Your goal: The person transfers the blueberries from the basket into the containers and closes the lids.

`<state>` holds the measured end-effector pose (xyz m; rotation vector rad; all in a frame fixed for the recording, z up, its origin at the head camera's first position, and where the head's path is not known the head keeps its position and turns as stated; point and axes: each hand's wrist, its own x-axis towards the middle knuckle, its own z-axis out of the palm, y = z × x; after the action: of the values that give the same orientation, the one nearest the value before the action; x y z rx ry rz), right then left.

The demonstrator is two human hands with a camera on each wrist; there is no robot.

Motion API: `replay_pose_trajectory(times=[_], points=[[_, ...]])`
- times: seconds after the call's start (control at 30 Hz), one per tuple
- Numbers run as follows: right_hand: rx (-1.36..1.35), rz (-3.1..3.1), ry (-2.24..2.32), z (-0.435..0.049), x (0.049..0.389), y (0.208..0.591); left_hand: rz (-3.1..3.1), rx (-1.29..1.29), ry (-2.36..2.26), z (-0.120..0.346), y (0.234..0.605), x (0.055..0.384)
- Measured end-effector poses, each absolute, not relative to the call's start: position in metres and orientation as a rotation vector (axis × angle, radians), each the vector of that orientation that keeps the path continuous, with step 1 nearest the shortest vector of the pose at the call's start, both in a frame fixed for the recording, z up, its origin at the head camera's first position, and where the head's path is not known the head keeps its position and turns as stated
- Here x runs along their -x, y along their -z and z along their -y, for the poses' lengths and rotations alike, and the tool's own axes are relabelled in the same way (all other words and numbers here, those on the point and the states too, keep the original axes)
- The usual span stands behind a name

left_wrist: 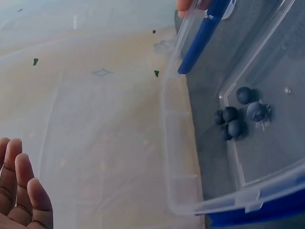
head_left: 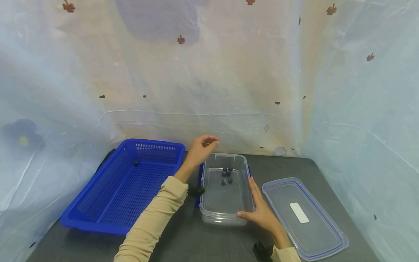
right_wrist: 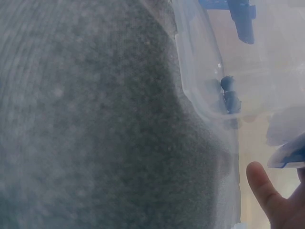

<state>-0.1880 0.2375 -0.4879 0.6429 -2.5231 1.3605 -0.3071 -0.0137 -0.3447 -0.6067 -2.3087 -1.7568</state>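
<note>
Several blueberries (left_wrist: 234, 128) lie in a clear plastic container (head_left: 226, 203), toward its far end. One small dark berry (head_left: 136, 163) is in the blue basket (head_left: 108, 228) on the left. My left hand (head_left: 202, 149) is raised over the container's far left corner, its fingers bent loosely with nothing visible between them; the left wrist view shows its fingertips (left_wrist: 40, 195) apart from the container. My right hand (head_left: 262, 213) rests against the container's right side, fingers fairly straight along the wall and thumb at the near right corner.
A clear lid (head_left: 314, 218) with a blue seal and a white label lies right of the container. Blue locking flaps (head_left: 198, 182) hang at the container's sides. A patterned plastic sheet (head_left: 229, 72) rises behind and beside the dark tabletop (head_left: 193, 240).
</note>
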Motion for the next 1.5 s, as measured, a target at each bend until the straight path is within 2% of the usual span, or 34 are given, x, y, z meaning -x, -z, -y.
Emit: replay_pose_trajectory(times=[0.6,0.83,1.07,1.5], points=[[-0.617,2.526,-1.400,-0.238,0.187,0.488,2.295,0.539,1.775,0.085,0.339,0.306],[-0.597,2.547,-1.423,-0.239,0.187,0.487,2.342,0.455,1.741,0.108,0.316,0.284],[-0.586,2.553,-1.424,-0.238,0.186,0.487,2.355,0.336,1.737,0.143,0.350,0.313],[-0.623,2.561,-1.338,-0.238,0.188,0.486,2.377,0.087,1.487,0.184,0.374,0.323]])
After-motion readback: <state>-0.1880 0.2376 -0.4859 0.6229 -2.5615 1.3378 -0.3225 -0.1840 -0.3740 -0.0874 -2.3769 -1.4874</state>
